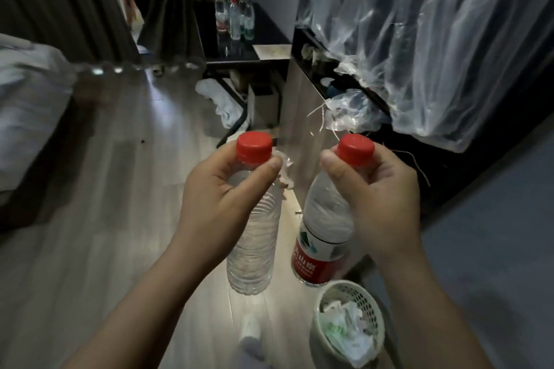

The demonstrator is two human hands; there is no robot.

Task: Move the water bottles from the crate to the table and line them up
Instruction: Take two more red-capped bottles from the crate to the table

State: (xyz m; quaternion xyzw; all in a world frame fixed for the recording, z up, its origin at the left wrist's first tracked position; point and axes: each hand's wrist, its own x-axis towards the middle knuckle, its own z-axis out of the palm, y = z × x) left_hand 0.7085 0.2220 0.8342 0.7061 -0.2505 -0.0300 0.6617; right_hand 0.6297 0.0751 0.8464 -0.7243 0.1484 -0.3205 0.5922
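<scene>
My left hand (218, 198) grips the neck of a clear, unlabelled water bottle (254, 246) with a red cap, held upright above the floor. My right hand (377, 198) grips the neck of a second red-capped bottle (322, 237) that carries a red and white label. Both bottles hang side by side in front of me. Far ahead, a dark table (269, 30) bears several water bottles (235, 16) standing close together near its back left. No crate is in view.
A mesh waste basket (371, 311) full of crumpled paper stands on the wooden floor below my right hand. A bed (27, 105) lies at the left. Clear plastic sheeting (434, 39) drapes over furniture on the right. White cloth (221, 102) lies under the table.
</scene>
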